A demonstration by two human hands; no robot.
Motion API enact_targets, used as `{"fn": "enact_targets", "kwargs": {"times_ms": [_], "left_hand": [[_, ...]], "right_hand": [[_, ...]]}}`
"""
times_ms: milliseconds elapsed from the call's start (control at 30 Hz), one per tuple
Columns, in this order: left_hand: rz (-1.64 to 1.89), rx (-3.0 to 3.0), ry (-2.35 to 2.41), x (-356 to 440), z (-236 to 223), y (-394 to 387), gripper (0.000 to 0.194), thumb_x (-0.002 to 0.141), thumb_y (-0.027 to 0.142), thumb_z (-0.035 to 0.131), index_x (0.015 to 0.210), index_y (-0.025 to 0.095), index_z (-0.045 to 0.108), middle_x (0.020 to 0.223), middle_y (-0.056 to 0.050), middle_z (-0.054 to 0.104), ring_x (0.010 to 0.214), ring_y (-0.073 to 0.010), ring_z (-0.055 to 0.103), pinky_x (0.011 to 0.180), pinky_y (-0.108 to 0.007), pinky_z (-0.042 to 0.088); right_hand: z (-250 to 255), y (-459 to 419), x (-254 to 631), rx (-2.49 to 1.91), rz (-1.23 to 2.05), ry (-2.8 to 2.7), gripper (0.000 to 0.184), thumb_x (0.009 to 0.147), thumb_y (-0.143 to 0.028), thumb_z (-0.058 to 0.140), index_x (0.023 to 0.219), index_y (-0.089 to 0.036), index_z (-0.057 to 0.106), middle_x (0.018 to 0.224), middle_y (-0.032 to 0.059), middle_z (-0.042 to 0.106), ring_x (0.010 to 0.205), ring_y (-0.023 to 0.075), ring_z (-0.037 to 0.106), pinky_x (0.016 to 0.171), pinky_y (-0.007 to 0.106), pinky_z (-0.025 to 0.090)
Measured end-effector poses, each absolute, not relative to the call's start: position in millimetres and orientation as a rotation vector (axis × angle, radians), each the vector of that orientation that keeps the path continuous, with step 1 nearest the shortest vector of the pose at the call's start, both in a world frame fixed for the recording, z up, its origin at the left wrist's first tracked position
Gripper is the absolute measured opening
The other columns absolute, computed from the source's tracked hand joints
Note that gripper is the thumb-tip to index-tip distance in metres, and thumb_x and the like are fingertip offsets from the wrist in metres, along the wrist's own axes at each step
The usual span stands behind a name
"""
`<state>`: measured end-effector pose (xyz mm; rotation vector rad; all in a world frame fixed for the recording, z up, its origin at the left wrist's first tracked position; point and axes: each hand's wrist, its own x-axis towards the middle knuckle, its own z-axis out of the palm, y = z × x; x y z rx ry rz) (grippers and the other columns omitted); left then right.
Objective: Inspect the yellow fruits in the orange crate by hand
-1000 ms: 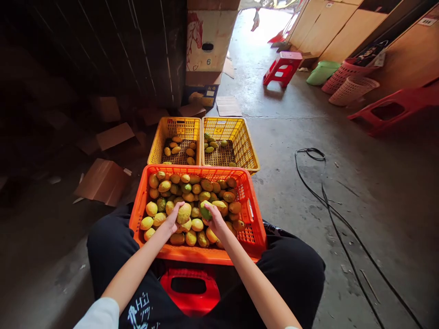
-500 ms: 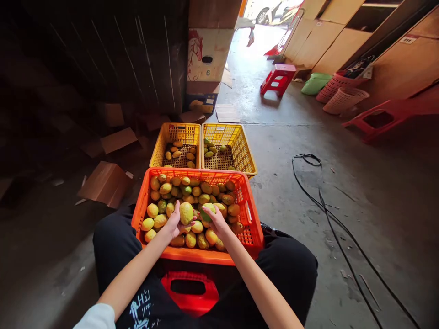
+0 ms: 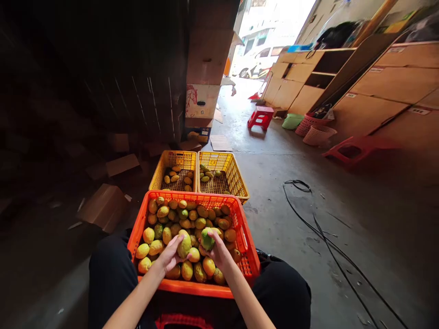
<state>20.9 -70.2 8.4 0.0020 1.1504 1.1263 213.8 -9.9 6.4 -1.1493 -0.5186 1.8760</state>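
Note:
My left hand [image 3: 169,257] is closed around a yellow-green mango [image 3: 184,245], thumb along its side. In my right hand [image 3: 220,254] I grip a greener mango [image 3: 207,240], yellow at its top. Both hands are above a red-orange plastic crate [image 3: 192,289] in front of my knees. Many yellow and greenish mangoes [image 3: 163,211] fill this crate, some with brown marks. Just beyond stand two yellow crates side by side: the left yellow crate [image 3: 156,172] has several yellow mangoes in it, the right yellow crate [image 3: 242,183] several greener ones.
Cardboard pieces [image 3: 104,208] lie on the floor at left, beside stacked boxes [image 3: 202,103]. A black cable [image 3: 305,219] runs across the floor at right. Farther off are a red stool [image 3: 261,118], pink baskets [image 3: 318,135] and large cartons [image 3: 384,87].
My view has tilted upward, so the crates and hands appear lower. Both hands still hold their mangoes. The mango in my right hand now shows more of its green side.

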Motion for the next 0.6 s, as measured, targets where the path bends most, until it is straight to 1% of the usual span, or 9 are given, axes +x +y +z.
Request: {"fn": "enact_targets", "kwargs": {"times_ms": [100, 233, 333, 433, 500, 533, 600], "left_hand": [[1.142, -0.022, 1.139, 25, 0, -72, 0.035, 0.089, 0.029, 0.093, 0.11, 0.021, 0.067, 0.1, -0.008, 0.078, 0.105, -0.0303, 0.081, 0.084, -0.04, 0.07], [1.166, -0.043, 1.133, 22, -6, -70, 0.033, 0.094, 0.033, 0.089, 0.113, 0.022, 0.065, 0.098, -0.007, 0.079, 0.095, -0.0268, 0.082, 0.078, -0.036, 0.069], [1.154, -0.078, 1.124, 18, -7, -68, 0.03, 0.097, 0.034, 0.085, 0.114, 0.02, 0.065, 0.092, -0.007, 0.078, 0.087, -0.0251, 0.082, 0.072, -0.033, 0.068], [1.122, -0.141, 1.102, 16, -7, -68, 0.025, 0.101, 0.033, 0.08, 0.113, 0.018, 0.064, 0.091, -0.008, 0.077, 0.09, -0.0264, 0.082, 0.073, -0.033, 0.068], [1.13, -0.135, 1.092, 16, -8, -69, 0.023, 0.099, 0.029, 0.081, 0.11, 0.019, 0.063, 0.093, -0.008, 0.076, 0.095, -0.0267, 0.082, 0.079, -0.034, 0.068], [1.137, -0.112, 1.094, 17, -9, -69, 0.026, 0.096, 0.026, 0.084, 0.108, 0.019, 0.062, 0.094, -0.007, 0.076, 0.096, -0.0263, 0.082, 0.082, -0.035, 0.069], [1.137, -0.06, 1.116, 19, -12, -71, 0.039, 0.087, 0.022, 0.094, 0.108, 0.02, 0.061, 0.096, -0.005, 0.074, 0.094, -0.0241, 0.081, 0.083, -0.035, 0.069]], "right_hand": [[2, -15, 210, -1.216, 1.873, -0.426, 0.053, 0.053, -0.046, 0.101, 0.09, -0.029, 0.069, 0.087, -0.0025, 0.076, 0.083, 0.0237, 0.074, 0.07, 0.034, 0.06], [-4, -18, 205, -1.263, 1.879, -0.345, 0.057, 0.05, -0.045, 0.104, 0.092, -0.029, 0.068, 0.088, -0.0037, 0.075, 0.081, 0.0218, 0.073, 0.068, 0.033, 0.059], [-9, -17, 205, -1.252, 1.889, -0.309, 0.055, 0.052, -0.046, 0.102, 0.09, -0.029, 0.067, 0.085, -0.0044, 0.073, 0.08, 0.0218, 0.074, 0.067, 0.032, 0.059], [-13, -16, 206, -1.216, 1.894, -0.368, 0.047, 0.059, -0.05, 0.097, 0.089, -0.03, 0.067, 0.084, -0.0023, 0.075, 0.082, 0.0247, 0.076, 0.065, 0.033, 0.06], [-15, -16, 206, -1.212, 1.901, -0.428, 0.044, 0.063, -0.054, 0.094, 0.087, -0.03, 0.066, 0.08, -0.0004, 0.075, 0.084, 0.0272, 0.077, 0.063, 0.034, 0.061], [-15, -15, 205, -1.214, 1.898, -0.438, 0.044, 0.064, -0.055, 0.093, 0.086, -0.03, 0.065, 0.078, 0.0001, 0.074, 0.085, 0.028, 0.078, 0.063, 0.034, 0.061], [-14, -14, 203, -1.228, 1.89, -0.396, 0.046, 0.062, -0.055, 0.093, 0.086, -0.03, 0.064, 0.077, 0.0002, 0.075, 0.086, 0.029, 0.079, 0.063, 0.035, 0.062]]}}
